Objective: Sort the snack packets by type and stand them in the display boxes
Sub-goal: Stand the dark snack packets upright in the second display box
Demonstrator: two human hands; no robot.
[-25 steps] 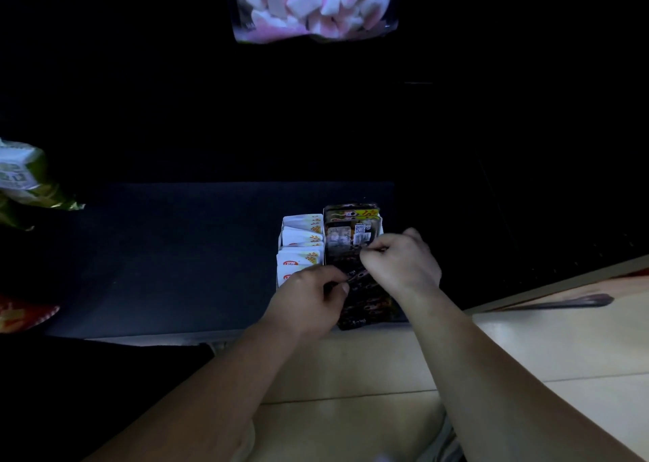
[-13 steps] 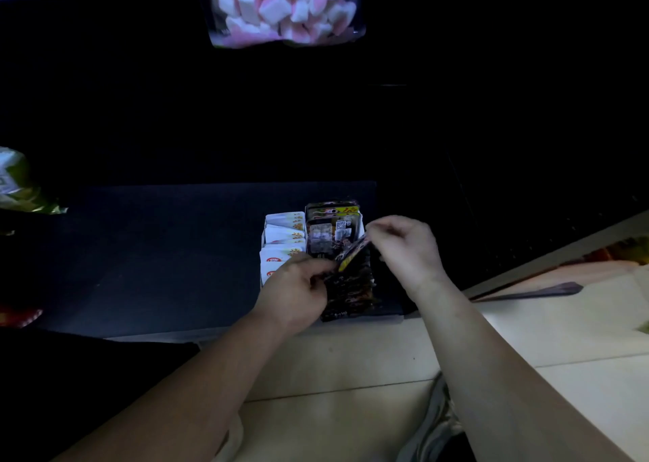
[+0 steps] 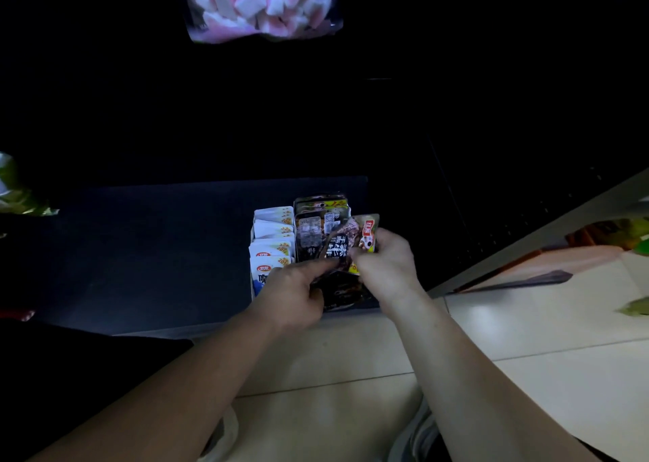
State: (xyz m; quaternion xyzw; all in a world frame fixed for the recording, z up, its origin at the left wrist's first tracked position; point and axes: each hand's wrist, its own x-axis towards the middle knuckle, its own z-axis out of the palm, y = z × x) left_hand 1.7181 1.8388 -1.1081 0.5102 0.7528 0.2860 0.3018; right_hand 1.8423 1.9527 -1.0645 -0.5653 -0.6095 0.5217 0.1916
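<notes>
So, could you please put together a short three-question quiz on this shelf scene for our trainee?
1. True or false: the right hand holds a dark packet lifted above the display box.
2. Which side of the box holds the white packets: A left, B right?
3. Fill in: the bag at the top holds pink and white ____.

Key: 1 true; 2 A; 3 marshmallows. The left hand touches the dark row.

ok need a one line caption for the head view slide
Right hand lifts a dark snack packet above the display box while the left hand steadies the row.
</notes>
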